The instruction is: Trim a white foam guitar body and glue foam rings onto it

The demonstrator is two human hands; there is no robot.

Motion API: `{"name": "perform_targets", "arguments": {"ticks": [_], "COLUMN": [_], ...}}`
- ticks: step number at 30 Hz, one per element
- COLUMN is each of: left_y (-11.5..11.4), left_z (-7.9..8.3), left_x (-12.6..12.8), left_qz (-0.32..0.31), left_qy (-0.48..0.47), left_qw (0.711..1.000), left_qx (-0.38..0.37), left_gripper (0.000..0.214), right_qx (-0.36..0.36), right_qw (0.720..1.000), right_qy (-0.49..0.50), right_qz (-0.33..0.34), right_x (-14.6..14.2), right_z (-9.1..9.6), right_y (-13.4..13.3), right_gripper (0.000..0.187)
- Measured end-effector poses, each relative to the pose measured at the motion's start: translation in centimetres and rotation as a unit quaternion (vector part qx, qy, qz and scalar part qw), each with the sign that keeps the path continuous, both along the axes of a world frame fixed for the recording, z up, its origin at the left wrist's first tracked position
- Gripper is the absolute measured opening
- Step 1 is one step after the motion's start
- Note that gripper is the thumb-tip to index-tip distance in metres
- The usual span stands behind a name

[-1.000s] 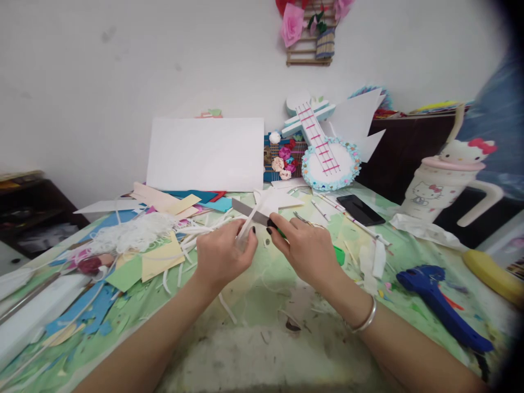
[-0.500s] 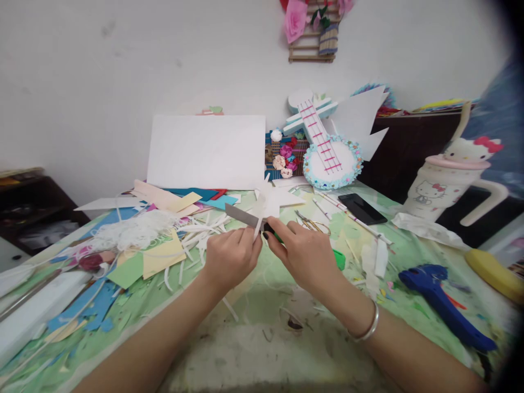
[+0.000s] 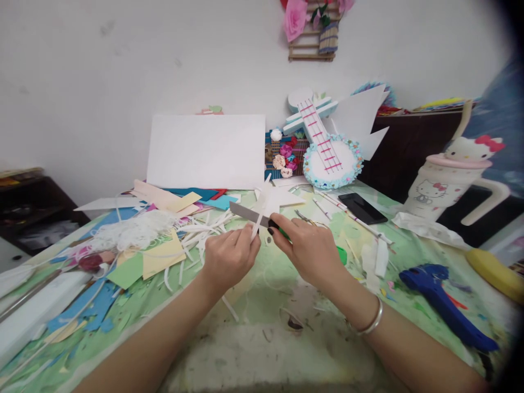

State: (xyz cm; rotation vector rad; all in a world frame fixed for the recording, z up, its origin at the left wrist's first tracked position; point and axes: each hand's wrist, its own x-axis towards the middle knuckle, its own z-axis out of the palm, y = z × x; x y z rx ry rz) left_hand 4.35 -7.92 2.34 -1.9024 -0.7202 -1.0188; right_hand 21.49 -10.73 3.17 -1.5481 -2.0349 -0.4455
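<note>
Left fingers [image 3: 248,240] pinch a white strip [image 3: 256,227] against the knife [image 3: 245,213], scissors [image 3: 312,222] just beside.

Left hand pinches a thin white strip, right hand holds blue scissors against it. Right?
Not quite. The head view shows the right hand holding a green-handled knife with a long grey blade, not blue scissors; the left hand does pinch the thin white strip.

No legible text, label, brand or number anywhere, not even on the cat-face cup [image 3: 438,191] or phone [image 3: 362,208]
</note>
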Motion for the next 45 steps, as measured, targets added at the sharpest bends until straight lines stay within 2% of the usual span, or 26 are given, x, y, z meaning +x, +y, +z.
{"name": "perform_targets", "arguments": {"ticks": [9,14,18,21,24,28,33,45], "left_y": [0.5,0.3,-0.5,-0.7,-0.5,-0.2,-0.7,-0.6], "left_z": [-0.3,-0.1,0.6,1.0,0.8,0.5,0.2,-0.1], "left_x": [-0.6,-0.6,-0.4,-0.1,0.1,0.3,0.8,1.0], "left_qz": [-0.02,-0.026,-0.004,0.072,0.116,0.072,0.065,0.048], "left_qy": [0.006,0.003,-0.053,-0.08,-0.054,0.003,0.003,-0.026], "left_qw": [1.0,0.999,0.992,0.977,0.979,0.992,0.997,0.997], "left_qx": [-0.008,-0.021,-0.114,-0.181,-0.158,-0.101,-0.051,-0.055], "left_gripper": [0.005,0.004,0.009,0.021,0.03,0.034,0.033,0.031], "right_qx": [-0.033,-0.027,0.01,0.04,0.061,0.074,0.072,0.059], "right_qw": [0.998,0.998,1.0,0.999,0.997,0.996,0.997,0.998], "right_qy": [0.05,0.04,0.004,-0.026,-0.041,-0.042,-0.036,-0.026], "right_qz": [0.032,0.032,-0.001,-0.007,-0.007,-0.006,0.003,-0.003], "right_x": [1.2,1.2,0.7,0.1,-0.5,-0.7,-0.6,-0.6], "right_z": [0.6,0.6,0.2,-0.1,-0.3,-0.4,-0.5,-0.6], "right_y": [0.7,0.6,0.3,-0.1,-0.5,-0.7,-0.6,-0.6], "right_gripper": [0.035,0.034,0.038,0.039,0.039,0.039,0.04,0.04]}}
